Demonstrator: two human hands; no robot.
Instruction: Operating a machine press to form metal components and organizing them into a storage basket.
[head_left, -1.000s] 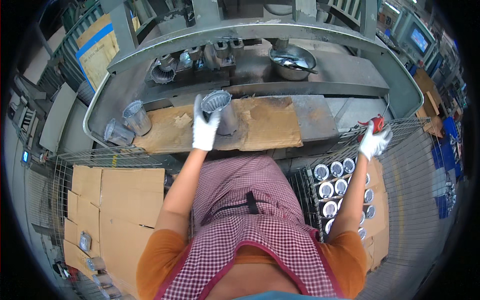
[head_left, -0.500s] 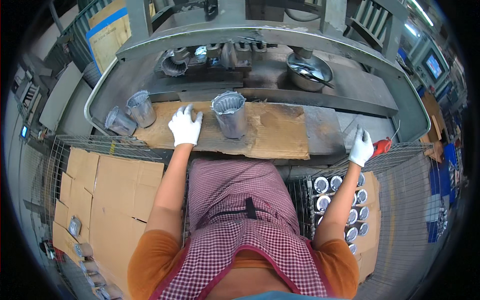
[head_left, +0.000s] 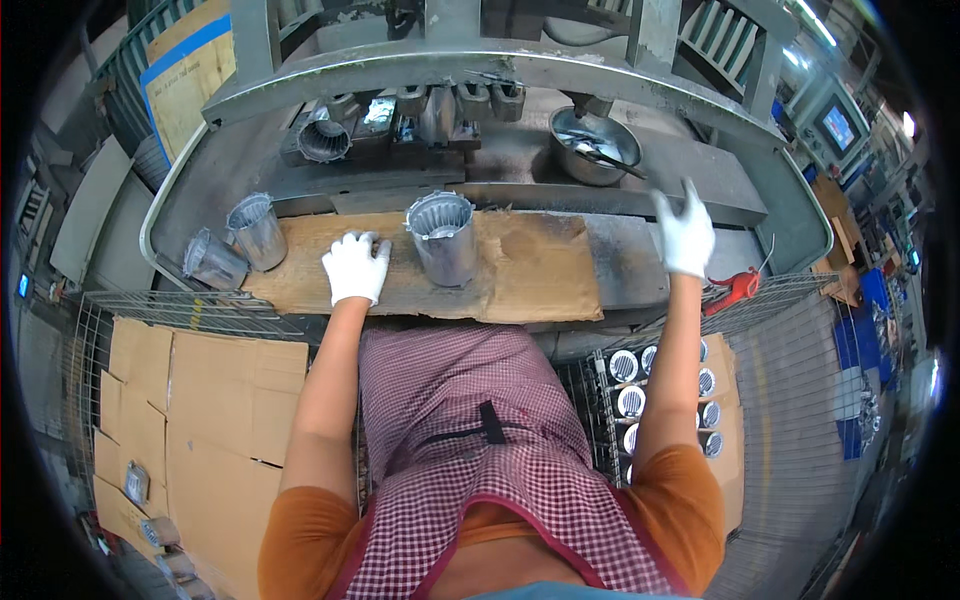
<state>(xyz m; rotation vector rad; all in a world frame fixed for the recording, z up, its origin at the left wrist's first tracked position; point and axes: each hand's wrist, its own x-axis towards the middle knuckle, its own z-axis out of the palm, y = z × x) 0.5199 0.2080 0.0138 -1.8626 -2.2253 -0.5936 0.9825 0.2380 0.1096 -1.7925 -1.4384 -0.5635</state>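
Observation:
My left hand (head_left: 356,268), in a white glove, rests on the cardboard-covered board (head_left: 545,265) with its fingers slightly bent and nothing in them. Just right of it stands a grey metal cup-shaped casting (head_left: 443,245), upright, with a ragged rim and ribbed inside. Two similar castings are at the board's left end: one upright (head_left: 257,232), one tilted over (head_left: 214,260). My right hand (head_left: 685,232), also white-gloved, is raised over the right end of the board, fingers apart and holding nothing. Below it, a red-handled tool (head_left: 735,290) with a thin metal rod lies at the wire basket's edge.
Behind the board, a metal bowl (head_left: 596,150) holds shiny pieces and a dark-handled utensil. Another ribbed casting (head_left: 324,141) lies beside the machine fixtures. Cardboard (head_left: 225,400) lines the left wire basket. Several round-ended parts (head_left: 631,402) stand in the right one.
My right hand has moved left and up, away from the red-handled tool, and its fingers have spread. My left hand stays on the board, its fingers drawn in a little. The whole view has shifted slightly.

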